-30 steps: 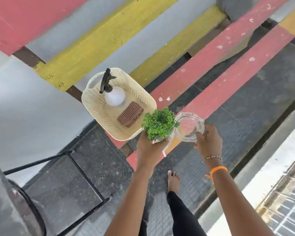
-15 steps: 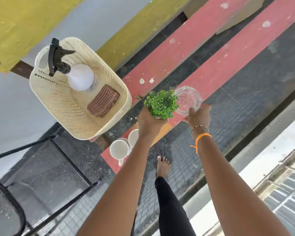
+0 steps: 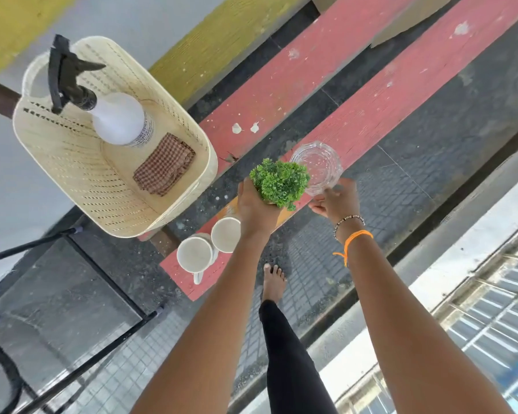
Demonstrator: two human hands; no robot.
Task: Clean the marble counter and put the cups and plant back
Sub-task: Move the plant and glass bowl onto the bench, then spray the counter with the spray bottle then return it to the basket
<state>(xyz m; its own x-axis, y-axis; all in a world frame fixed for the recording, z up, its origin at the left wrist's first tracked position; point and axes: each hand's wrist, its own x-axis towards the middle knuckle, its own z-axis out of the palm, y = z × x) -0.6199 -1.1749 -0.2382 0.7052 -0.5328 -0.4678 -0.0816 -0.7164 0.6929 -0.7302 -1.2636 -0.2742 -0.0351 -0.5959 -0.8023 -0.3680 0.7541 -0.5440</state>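
Left hand (image 3: 253, 209): fingers wrapped around the base of a small green plant (image 3: 280, 184), held above the red table (image 3: 356, 115).
Right hand (image 3: 338, 201): fingers pinch the near rim of a clear glass dish (image 3: 317, 165), just right of the plant, low over the table; contact with the table unclear.
Cups: two white cups (image 3: 210, 245) stand touching at the table's near end, beside the left wrist.
Basket: cream plastic basket (image 3: 72, 174) to the left, holding a white spray bottle (image 3: 114, 115) and a folded checked cloth (image 3: 165, 164).
Floor: bare foot (image 3: 272, 282) on dark tiles.
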